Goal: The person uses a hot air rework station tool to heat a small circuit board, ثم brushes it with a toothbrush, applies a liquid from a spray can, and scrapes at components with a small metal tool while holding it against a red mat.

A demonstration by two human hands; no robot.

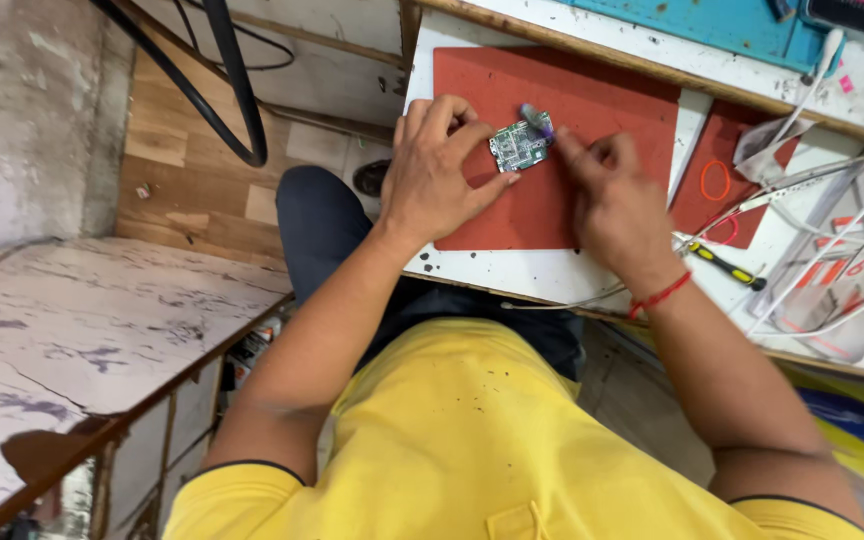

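Observation:
My left hand (435, 170) pins a small green circuit board (519, 146) between thumb and fingers on a red work mat (592, 100). My right hand (607, 195) is closed around a thin tool with a purple tip (537, 118), and the tip touches the board's far edge. The tool's handle is hidden inside my fist, and the hand is slightly blurred. A red thread is tied on my right wrist.
A white bench (512, 272) carries the mat. To the right lie a yellow-and-black screwdriver (727, 266), tweezers (792, 185), an orange rubber band (716, 181), white cables and papers. A blue mat (712, 25) sits beyond. Black cables (232, 90) hang at left over a wooden floor.

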